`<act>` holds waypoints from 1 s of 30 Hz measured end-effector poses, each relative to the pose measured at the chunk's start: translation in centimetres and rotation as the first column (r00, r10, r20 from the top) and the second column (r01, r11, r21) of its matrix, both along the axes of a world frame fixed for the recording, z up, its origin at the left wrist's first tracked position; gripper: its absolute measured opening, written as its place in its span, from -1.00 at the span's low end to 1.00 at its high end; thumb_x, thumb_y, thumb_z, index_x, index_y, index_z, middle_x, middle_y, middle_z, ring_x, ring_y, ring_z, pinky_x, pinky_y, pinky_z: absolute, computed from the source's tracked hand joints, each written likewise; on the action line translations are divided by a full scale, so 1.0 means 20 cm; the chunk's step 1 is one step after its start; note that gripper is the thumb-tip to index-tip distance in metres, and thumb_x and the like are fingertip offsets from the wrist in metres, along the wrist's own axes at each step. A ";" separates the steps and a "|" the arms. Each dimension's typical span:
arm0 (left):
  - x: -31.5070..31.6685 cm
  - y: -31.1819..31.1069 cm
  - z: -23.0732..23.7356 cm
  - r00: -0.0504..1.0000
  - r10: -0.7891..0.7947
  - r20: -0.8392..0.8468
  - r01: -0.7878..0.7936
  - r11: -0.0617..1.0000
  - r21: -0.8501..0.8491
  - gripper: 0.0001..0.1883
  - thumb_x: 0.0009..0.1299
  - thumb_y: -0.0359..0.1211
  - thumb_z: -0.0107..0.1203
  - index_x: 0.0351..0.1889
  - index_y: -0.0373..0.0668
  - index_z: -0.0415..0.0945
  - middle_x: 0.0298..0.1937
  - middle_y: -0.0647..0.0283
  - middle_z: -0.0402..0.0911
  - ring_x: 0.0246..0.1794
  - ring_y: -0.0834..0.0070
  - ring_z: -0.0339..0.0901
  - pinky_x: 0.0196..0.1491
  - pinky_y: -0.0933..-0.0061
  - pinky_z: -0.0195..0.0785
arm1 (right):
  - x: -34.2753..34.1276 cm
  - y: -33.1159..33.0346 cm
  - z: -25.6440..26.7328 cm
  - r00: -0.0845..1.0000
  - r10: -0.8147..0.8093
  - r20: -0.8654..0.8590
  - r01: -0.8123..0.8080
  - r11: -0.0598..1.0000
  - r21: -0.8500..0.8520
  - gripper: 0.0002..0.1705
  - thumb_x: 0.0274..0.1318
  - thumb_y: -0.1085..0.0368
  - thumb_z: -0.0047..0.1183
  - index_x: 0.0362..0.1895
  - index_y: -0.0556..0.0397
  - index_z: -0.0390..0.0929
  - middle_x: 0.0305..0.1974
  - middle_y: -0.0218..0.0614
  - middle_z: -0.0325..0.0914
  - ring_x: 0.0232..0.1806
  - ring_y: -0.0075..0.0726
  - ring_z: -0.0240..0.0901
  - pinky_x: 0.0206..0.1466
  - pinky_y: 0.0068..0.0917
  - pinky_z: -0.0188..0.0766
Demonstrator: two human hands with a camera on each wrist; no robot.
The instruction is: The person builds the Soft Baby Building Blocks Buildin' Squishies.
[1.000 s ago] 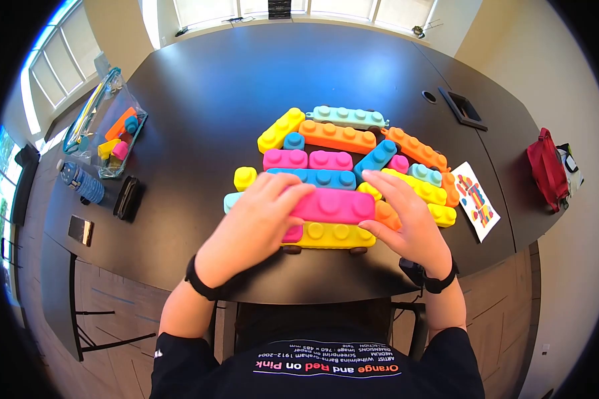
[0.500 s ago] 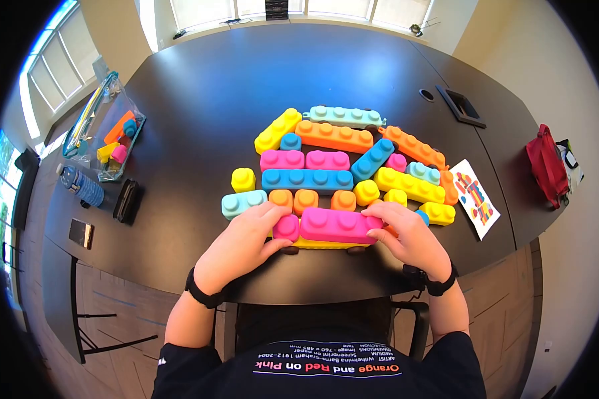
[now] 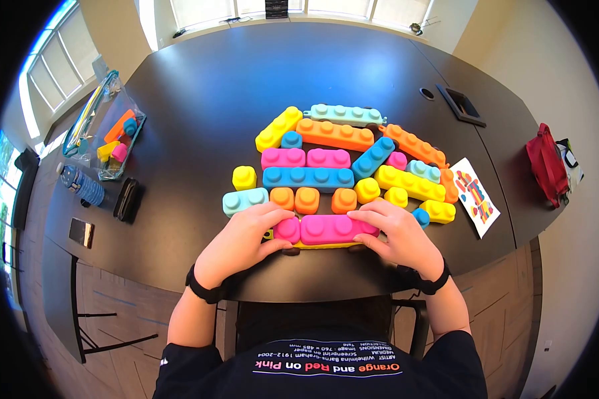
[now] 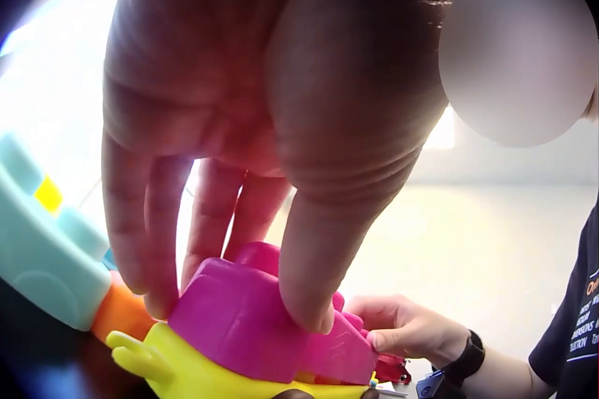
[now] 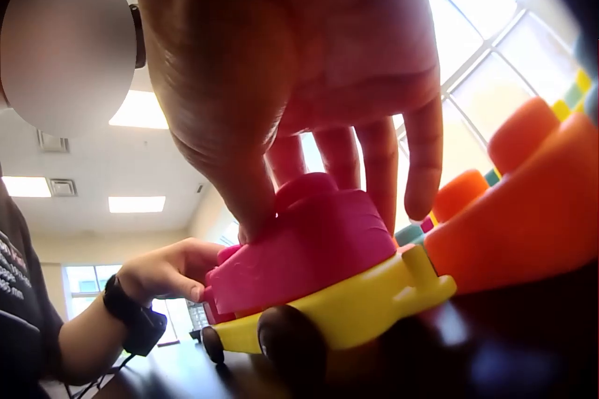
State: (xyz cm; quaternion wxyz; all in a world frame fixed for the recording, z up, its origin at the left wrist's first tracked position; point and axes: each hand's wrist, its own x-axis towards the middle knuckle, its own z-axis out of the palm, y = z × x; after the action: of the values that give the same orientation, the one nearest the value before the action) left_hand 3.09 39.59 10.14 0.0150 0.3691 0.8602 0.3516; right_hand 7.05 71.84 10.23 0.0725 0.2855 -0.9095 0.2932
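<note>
A yellow wheeled block base (image 3: 326, 246) lies near the table's front edge, with two pink blocks along its top. My left hand (image 3: 243, 238) pinches the short pink block (image 3: 287, 229) at the base's left end, thumb in front and fingers behind. Beside it is the long pink block (image 3: 329, 229), whose right end my right hand (image 3: 396, 234) grips between thumb and fingers. In the right wrist view the long pink block (image 5: 323, 245) sits over the yellow base (image 5: 365, 310), its dark wheels showing. The left wrist view shows my thumb against the short pink block (image 4: 229, 315).
Behind my hands lie rows of blocks, including a long blue block (image 3: 306, 178), an orange block (image 3: 344, 199) and a light teal block (image 3: 245, 201). A printed picture sheet (image 3: 474, 199) lies right. At left are a clear bag (image 3: 90, 126) and a water bottle (image 3: 80, 184).
The long pink block has come down onto the yellow base, covering its studs, beside the short one. My left hand has shifted from the long pink block to the short pink block.
</note>
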 end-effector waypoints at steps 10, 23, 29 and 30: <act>0.02 0.02 0.02 1.000 0.023 0.017 -0.022 0.999 -0.042 -0.54 0.32 -0.36 0.44 0.17 -0.19 0.59 0.07 0.07 0.63 0.06 -0.01 0.61 0.11 0.15 0.51 | 0.02 0.03 0.01 0.994 -0.052 0.099 0.051 0.999 0.007 -0.54 0.19 0.21 0.39 0.16 0.00 0.65 -0.08 -0.16 0.63 -0.02 0.02 0.61 0.03 -0.20 0.57; 0.02 0.04 0.02 0.999 0.034 0.019 -0.033 0.998 -0.048 -0.54 0.32 -0.37 0.43 0.17 -0.19 0.60 0.03 0.09 0.62 0.05 -0.01 0.60 0.10 0.15 0.50 | 0.07 0.06 0.04 0.992 -0.063 0.106 0.065 0.998 -0.021 -0.56 0.19 0.35 0.39 0.14 0.08 0.59 -0.07 -0.10 0.66 -0.08 0.04 0.65 0.04 -0.27 0.59; -0.03 -0.01 0.03 1.000 0.013 0.021 -0.012 0.998 -0.064 -0.58 0.35 -0.39 0.40 0.16 -0.20 0.61 0.02 0.08 0.64 0.00 0.08 0.64 0.03 0.21 0.53 | 0.06 0.06 0.02 0.993 -0.056 0.102 0.058 0.998 -0.015 -0.56 0.20 0.34 0.38 0.14 0.11 0.57 -0.06 -0.10 0.64 -0.06 0.05 0.64 0.05 -0.26 0.58; -0.08 -0.04 0.03 0.996 0.043 0.083 -0.042 0.999 -0.010 -0.62 0.37 -0.41 0.38 0.14 -0.21 0.62 -0.02 0.08 0.65 -0.04 0.15 0.65 -0.02 0.24 0.54 | 0.06 0.06 0.02 0.993 -0.056 0.105 0.058 0.998 -0.012 -0.56 0.20 0.34 0.38 0.14 0.11 0.56 -0.05 -0.10 0.64 -0.05 0.05 0.64 0.06 -0.26 0.58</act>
State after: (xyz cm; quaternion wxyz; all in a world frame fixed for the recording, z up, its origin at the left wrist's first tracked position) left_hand 1.44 38.79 10.70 0.0450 0.3357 0.8678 0.3636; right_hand 8.30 72.99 10.66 0.0354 0.2431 -0.9176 0.3124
